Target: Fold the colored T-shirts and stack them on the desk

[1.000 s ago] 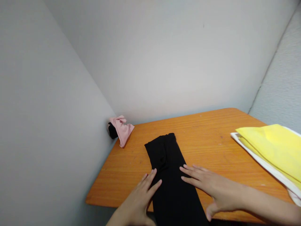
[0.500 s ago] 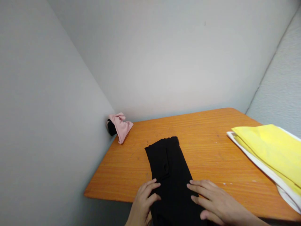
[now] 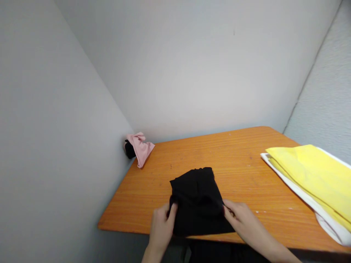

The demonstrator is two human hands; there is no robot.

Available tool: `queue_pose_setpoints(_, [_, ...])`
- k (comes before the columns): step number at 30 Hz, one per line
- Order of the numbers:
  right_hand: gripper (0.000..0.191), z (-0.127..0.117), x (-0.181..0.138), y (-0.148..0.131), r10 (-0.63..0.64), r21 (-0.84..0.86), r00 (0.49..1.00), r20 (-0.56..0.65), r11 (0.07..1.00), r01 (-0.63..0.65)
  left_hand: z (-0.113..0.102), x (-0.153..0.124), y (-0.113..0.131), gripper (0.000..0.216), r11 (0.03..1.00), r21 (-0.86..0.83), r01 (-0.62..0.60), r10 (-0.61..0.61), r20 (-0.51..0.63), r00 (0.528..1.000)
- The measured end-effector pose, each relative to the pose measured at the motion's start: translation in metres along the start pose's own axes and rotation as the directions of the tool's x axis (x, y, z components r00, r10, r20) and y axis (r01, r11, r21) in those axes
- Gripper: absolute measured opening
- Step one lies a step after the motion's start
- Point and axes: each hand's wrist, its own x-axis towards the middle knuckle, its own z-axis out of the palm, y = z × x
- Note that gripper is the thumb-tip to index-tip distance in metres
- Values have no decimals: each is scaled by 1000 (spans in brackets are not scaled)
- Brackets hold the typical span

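Note:
A black garment (image 3: 197, 199) lies folded near the front edge of the orange table (image 3: 241, 164). My left hand (image 3: 161, 228) grips its left side and my right hand (image 3: 241, 219) grips its right side. A lifted layer of the cloth is doubled over between them. The garment's lower part hangs off the table edge, out of sight below.
A pink cloth with a dark piece behind it (image 3: 138, 148) sits in the back left corner against the wall. A yellow fabric on a white one (image 3: 309, 175) lies at the right edge. Grey walls close in on the left, back and right.
Both hands slid down the flat garment toward me, then closed on its sides and brought the near part up and over, so the black cloth now looks shorter.

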Motion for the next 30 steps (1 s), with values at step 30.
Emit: queue_pose_setpoints(30, [34,-270,-126,172,432,429,626,-649,888,-168,116,29,252,39,420,-907,30,624,312,716])
